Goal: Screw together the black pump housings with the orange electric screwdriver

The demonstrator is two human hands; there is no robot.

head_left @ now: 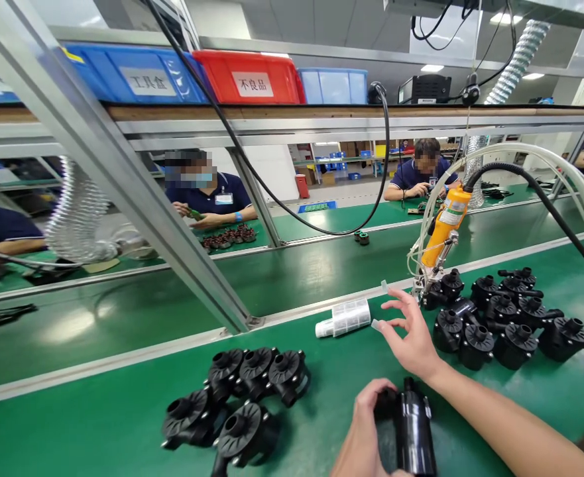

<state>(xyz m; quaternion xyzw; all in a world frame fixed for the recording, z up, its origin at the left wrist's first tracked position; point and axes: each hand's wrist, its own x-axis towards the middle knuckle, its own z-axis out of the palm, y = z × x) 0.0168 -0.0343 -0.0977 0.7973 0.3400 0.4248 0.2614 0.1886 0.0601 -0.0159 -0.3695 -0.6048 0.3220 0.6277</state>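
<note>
My left hand [366, 424] is wrapped around a black pump body [413, 430] held low at the front of the green bench. My right hand [411, 331] hovers above it with fingers spread, holding nothing, reaching toward the orange electric screwdriver [445, 222] that hangs on a cable. A white glue tube [344, 319] lies just left of my right hand. A cluster of black pump housings [505, 315] sits to the right of that hand. Several more black pump housings [239, 401] lie to the left of my left hand.
A slanted aluminium frame post [137, 192] crosses the left side. A green conveyor belt [296, 268] runs behind the bench. Other people in dark blue shirts work across it. Blue and red bins [252, 78] sit on the overhead shelf. Clear hoses [560, 172] arch at right.
</note>
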